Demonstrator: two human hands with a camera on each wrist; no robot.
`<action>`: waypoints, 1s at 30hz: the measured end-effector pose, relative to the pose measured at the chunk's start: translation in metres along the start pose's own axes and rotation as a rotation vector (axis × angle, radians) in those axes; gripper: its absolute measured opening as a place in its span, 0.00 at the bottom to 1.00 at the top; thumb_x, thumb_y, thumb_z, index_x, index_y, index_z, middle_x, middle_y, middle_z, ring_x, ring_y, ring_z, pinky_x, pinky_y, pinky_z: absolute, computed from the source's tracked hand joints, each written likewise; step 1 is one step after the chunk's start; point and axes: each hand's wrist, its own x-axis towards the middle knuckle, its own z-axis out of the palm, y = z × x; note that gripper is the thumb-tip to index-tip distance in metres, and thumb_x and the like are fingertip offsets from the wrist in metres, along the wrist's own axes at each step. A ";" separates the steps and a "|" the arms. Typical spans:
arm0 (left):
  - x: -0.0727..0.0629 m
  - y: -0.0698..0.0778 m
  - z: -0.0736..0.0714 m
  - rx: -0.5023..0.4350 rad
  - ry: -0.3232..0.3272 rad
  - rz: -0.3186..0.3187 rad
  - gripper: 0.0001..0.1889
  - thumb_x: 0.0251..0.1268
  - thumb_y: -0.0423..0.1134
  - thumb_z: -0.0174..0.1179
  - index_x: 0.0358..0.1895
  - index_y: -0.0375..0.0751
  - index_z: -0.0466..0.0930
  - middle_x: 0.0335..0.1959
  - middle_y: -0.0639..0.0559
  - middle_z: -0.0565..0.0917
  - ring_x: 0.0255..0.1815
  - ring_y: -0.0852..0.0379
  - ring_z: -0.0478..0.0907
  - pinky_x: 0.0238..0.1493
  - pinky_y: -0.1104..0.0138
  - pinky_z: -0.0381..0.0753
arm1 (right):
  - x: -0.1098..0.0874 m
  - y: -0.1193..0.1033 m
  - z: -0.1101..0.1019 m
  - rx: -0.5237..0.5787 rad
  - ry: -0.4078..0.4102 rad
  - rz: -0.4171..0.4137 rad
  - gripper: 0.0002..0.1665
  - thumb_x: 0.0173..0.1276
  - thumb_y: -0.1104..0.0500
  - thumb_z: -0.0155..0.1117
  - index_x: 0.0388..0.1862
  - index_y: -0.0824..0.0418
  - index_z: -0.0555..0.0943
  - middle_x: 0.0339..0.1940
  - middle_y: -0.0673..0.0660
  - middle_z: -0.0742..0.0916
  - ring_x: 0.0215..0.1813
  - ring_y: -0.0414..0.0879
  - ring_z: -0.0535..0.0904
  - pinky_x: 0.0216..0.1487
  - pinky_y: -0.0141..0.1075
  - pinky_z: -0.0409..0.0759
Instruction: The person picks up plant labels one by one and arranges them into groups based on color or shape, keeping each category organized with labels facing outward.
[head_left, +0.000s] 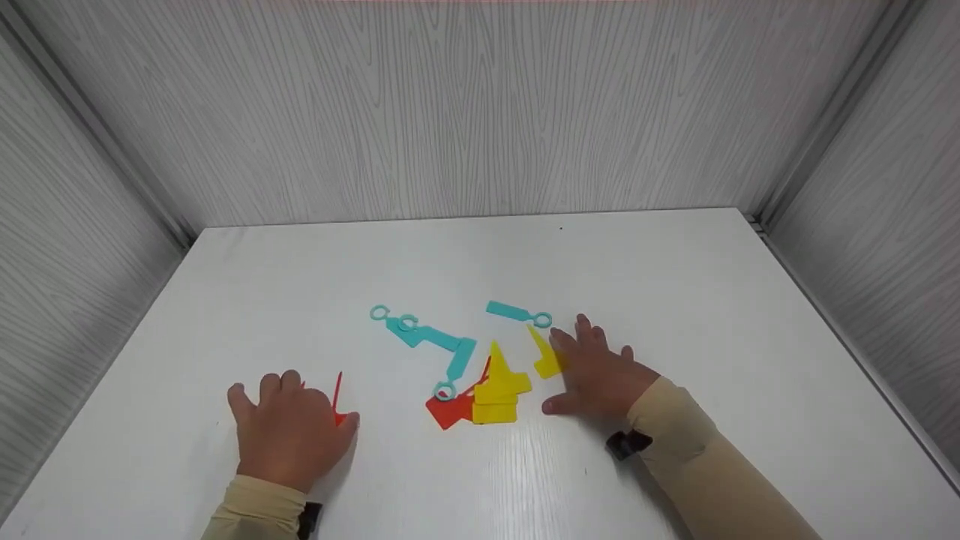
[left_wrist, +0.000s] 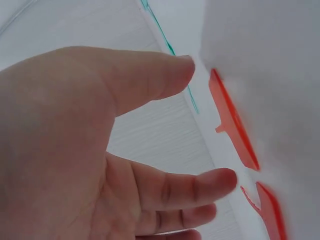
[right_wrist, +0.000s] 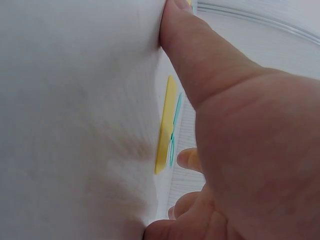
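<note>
My left hand (head_left: 291, 431) is low over the left of the table, partly covering thin red plastic pieces. In the left wrist view, two red pieces (left_wrist: 235, 122) lie beyond the fingertips, with thumb and fingers apart and nothing between them. My right hand (head_left: 600, 371) is spread beside a flat yellow T-shaped plant label (head_left: 547, 364) with a pointed stem, fingertips right at its edge. From the right wrist, this yellow label (right_wrist: 165, 130) shows edge-on between thumb and fingers. Further yellow labels (head_left: 496, 390) overlap a red tag (head_left: 446, 412) in the middle.
Teal tags with ring ends (head_left: 435, 337) overlap in a chain left of the middle. Another teal ring tag (head_left: 508, 310) lies just behind the right hand's yellow label. The white table (head_left: 480, 262) meets grey wood-grain panels (head_left: 480, 112) at the back and both sides.
</note>
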 end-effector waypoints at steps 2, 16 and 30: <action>0.000 0.006 -0.002 -0.034 0.030 0.024 0.25 0.66 0.56 0.74 0.29 0.33 0.87 0.44 0.30 0.82 0.58 0.27 0.75 0.67 0.19 0.57 | 0.000 0.000 0.000 -0.002 0.005 -0.002 0.71 0.63 0.31 0.83 0.95 0.48 0.54 0.94 0.67 0.49 0.91 0.68 0.49 0.80 0.80 0.51; 0.009 0.078 0.008 -0.061 -0.086 0.264 0.36 0.56 0.63 0.81 0.58 0.37 0.89 0.59 0.42 0.84 0.65 0.41 0.75 0.69 0.27 0.68 | -0.002 -0.002 0.001 -0.015 0.022 -0.009 0.71 0.62 0.31 0.83 0.94 0.49 0.55 0.94 0.68 0.51 0.90 0.68 0.53 0.79 0.80 0.53; 0.020 0.105 0.014 -0.066 -0.119 0.317 0.36 0.56 0.60 0.84 0.60 0.38 0.89 0.58 0.42 0.84 0.65 0.40 0.75 0.71 0.25 0.65 | -0.002 -0.001 0.001 0.005 0.019 0.003 0.70 0.62 0.31 0.83 0.94 0.47 0.55 0.94 0.66 0.50 0.91 0.67 0.51 0.81 0.78 0.51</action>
